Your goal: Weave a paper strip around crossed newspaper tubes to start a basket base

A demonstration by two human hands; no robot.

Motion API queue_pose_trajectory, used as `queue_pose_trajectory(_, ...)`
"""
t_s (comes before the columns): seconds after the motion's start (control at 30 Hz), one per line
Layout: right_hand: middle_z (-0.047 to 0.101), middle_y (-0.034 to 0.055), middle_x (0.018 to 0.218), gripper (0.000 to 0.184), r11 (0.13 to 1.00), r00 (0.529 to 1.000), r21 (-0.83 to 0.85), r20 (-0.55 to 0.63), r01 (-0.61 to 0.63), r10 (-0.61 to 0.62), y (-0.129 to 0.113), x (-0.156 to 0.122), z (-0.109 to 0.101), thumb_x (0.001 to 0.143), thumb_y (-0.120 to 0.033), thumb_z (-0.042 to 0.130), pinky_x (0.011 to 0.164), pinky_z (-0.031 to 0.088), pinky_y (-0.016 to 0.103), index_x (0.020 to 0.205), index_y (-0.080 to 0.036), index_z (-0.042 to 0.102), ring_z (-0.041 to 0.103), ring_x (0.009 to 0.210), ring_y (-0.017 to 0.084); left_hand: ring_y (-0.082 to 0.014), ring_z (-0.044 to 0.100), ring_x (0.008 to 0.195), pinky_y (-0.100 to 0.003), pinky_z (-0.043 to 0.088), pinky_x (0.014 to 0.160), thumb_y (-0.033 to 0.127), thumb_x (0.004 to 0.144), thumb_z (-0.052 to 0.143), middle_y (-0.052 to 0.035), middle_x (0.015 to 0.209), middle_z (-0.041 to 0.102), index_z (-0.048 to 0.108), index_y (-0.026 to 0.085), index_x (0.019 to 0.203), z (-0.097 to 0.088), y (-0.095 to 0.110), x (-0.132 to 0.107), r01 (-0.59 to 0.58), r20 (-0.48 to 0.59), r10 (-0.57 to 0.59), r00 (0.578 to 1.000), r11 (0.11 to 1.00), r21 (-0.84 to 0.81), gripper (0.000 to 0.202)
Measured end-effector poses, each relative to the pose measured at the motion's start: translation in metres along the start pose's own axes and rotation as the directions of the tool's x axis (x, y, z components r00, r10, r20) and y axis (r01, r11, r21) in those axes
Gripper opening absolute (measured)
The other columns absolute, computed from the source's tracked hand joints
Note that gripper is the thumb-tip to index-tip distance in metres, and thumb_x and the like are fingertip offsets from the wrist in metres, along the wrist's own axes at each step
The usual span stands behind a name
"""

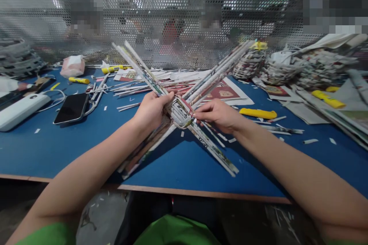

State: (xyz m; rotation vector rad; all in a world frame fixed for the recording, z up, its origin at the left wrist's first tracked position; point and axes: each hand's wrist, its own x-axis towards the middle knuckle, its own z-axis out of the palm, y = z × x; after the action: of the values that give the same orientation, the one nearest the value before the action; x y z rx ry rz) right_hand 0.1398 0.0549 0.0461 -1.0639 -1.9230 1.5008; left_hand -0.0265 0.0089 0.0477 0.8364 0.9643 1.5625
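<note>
A cross of rolled newspaper sticks (180, 111) is held up in front of me, its four bundles spreading out diagonally from a woven middle. My left hand (153, 109) grips the middle from the left, with the thumb on top and the fingers behind. On the other side, my right hand (214, 115) pinches a thin paper strip at the right edge of the middle, thumb and forefinger together. The strip wraps around the crossing. The lower bundles hang over the blue table (94, 153), and a shadow falls beneath them.
Loose paper sticks (138, 88) and printed sheets (227, 91) lie behind the cross. A phone (71, 108) and a white power bank (24, 111) are at left, a yellow cutter (258, 113) at right. Woven paper baskets (283, 69) stand along the perforated metal screen (143, 19).
</note>
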Motion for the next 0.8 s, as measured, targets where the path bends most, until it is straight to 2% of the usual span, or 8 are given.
queue_pose_trajectory(0.1, 0.056, 0.0005, 0.051, 0.017, 0.955, 0.990, -0.266, 0.083, 0.129, -0.111, -0.011, 0.009, -0.020, 0.059, -0.029, 0.067, 0.051, 0.032, 0.024, 0.052, -0.014, 0.063, 0.046, 0.052, 0.008, -0.0128, 0.060, 0.065, -0.026, 0.047, 0.070, 0.014, 0.075, 0.050, -0.0047, 0.069, 0.064, 0.061, 0.009, 0.077, 0.007, -0.001, -0.006, 0.026, -0.010, -0.026, 1.000, 0.998, -0.059, 0.012)
queue_pose_trajectory(0.23, 0.050, -0.0014, 0.048, 0.023, 0.892, 0.978, -0.422, 0.188, 0.164, -0.091, -0.023, 0.021, -0.040, 0.064, -0.032, 0.062, 0.046, 0.024, 0.025, 0.050, -0.014, 0.060, 0.034, 0.045, 0.006, -0.0106, 0.058, 0.063, -0.023, 0.046, 0.068, 0.020, 0.080, 0.044, -0.0038, 0.067, 0.064, 0.062, 0.011, 0.074, -0.001, -0.001, -0.012, 0.182, -0.010, -0.183, 0.983, 0.981, -0.067, 0.021)
queue_pose_trajectory(0.33, 0.049, -0.0011, 0.050, 0.023, 0.870, 0.975, -0.469, 0.216, 0.154, -0.056, -0.025, 0.028, -0.046, 0.063, -0.032, 0.062, 0.046, 0.023, 0.025, 0.050, -0.014, 0.059, 0.034, 0.046, 0.006, -0.0130, 0.059, 0.061, -0.023, 0.046, 0.062, 0.030, 0.071, 0.057, -0.0051, 0.066, 0.065, 0.064, 0.012, 0.071, -0.021, 0.012, -0.013, 0.352, 0.136, -0.413, 0.901, 0.876, 0.330, 0.019)
queue_pose_trajectory(0.4, 0.047, -0.0013, 0.049, 0.021, 0.870, 0.964, -0.466, 0.263, 0.162, -0.039, -0.024, 0.033, -0.044, 0.063, -0.030, 0.061, 0.045, 0.023, 0.025, 0.050, -0.014, 0.058, 0.033, 0.047, 0.006, -0.0165, 0.062, 0.072, -0.024, 0.046, 0.066, 0.033, 0.065, 0.062, -0.0081, 0.076, 0.068, 0.067, 0.013, 0.073, -0.032, 0.026, -0.013, 0.282, 0.192, -0.501, 0.844, 0.719, 0.635, 0.022)
queue_pose_trajectory(0.5, 0.043, -0.0026, 0.048, 0.020, 0.882, 0.947, -0.438, 0.319, 0.173, -0.027, -0.021, 0.038, -0.036, 0.063, -0.027, 0.060, 0.044, 0.021, 0.024, 0.050, -0.013, 0.057, 0.030, 0.045, 0.006, -0.0163, 0.061, 0.070, -0.023, 0.044, 0.061, 0.036, 0.065, 0.060, -0.0051, 0.077, 0.068, 0.067, 0.017, 0.075, -0.033, 0.043, -0.012, 0.021, 0.271, -0.456, 0.848, 0.539, 0.842, 0.023)
queue_pose_trajectory(0.67, 0.038, -0.0040, 0.045, 0.020, 0.881, 0.951, -0.445, 0.309, 0.160, -0.016, -0.016, 0.040, -0.025, 0.062, -0.025, 0.059, 0.044, 0.021, 0.024, 0.047, -0.013, 0.054, 0.028, 0.044, 0.005, -0.0162, 0.055, 0.058, -0.025, 0.038, 0.056, 0.039, 0.074, 0.048, -0.0046, 0.058, 0.059, 0.060, 0.015, 0.065, -0.009, 0.042, -0.003, -0.345, 0.345, 0.006, 0.938, -0.046, 0.938, 0.029)
queue_pose_trajectory(0.73, 0.039, -0.0039, 0.044, 0.018, 0.865, 0.957, -0.477, 0.290, 0.159, -0.016, -0.014, 0.040, -0.024, 0.062, -0.027, 0.059, 0.044, 0.022, 0.024, 0.050, -0.013, 0.057, 0.029, 0.044, 0.005, -0.0181, 0.054, 0.062, -0.026, 0.037, 0.058, 0.044, 0.070, 0.053, -0.0060, 0.063, 0.060, 0.060, 0.013, 0.074, -0.003, 0.036, 0.008, -0.342, 0.357, 0.101, 0.929, -0.142, 0.929, 0.031)
queue_pose_trajectory(0.8, 0.042, -0.0030, 0.046, 0.016, 0.828, 0.962, -0.532, 0.270, 0.177, -0.033, -0.013, 0.041, -0.023, 0.061, -0.027, 0.059, 0.045, 0.023, 0.024, 0.056, -0.012, 0.061, 0.031, 0.045, 0.006, -0.0187, 0.055, 0.066, -0.026, 0.038, 0.060, 0.048, 0.065, 0.058, -0.0057, 0.068, 0.061, 0.059, 0.013, 0.080, -0.001, 0.029, 0.022, -0.365, 0.365, -0.019, 0.931, -0.089, 0.927, 0.038)
